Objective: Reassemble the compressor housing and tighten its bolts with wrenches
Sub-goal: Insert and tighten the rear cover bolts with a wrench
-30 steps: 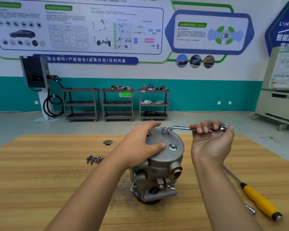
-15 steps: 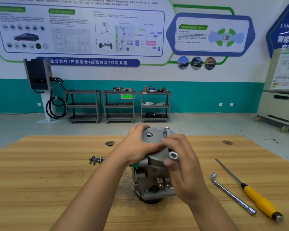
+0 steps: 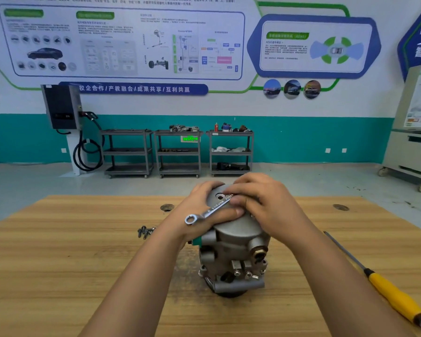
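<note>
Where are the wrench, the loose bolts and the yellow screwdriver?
wrench [image 3: 213, 208]: head view, middle of its shaft.
loose bolts [image 3: 145, 231]: head view, middle of the pile.
yellow screwdriver [image 3: 396, 297]: head view, on its handle.

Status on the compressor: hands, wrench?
Left hand grips compressor top. Right hand holds wrench, ring end free, on no bolt. Loose bolts and screwdriver lie aside, nothing blocking.

A wooden counter [image 3: 58, 276] carries a grey compressor [image 3: 233, 259], standing on end directly beneath the fingers [image 3: 250, 186]. A small cluster of loose bolts [image 3: 145, 231] lies to the left of the fingers. A yellow-handled screwdriver [image 3: 394, 295] rests well off to their right, toward the near edge.
</note>
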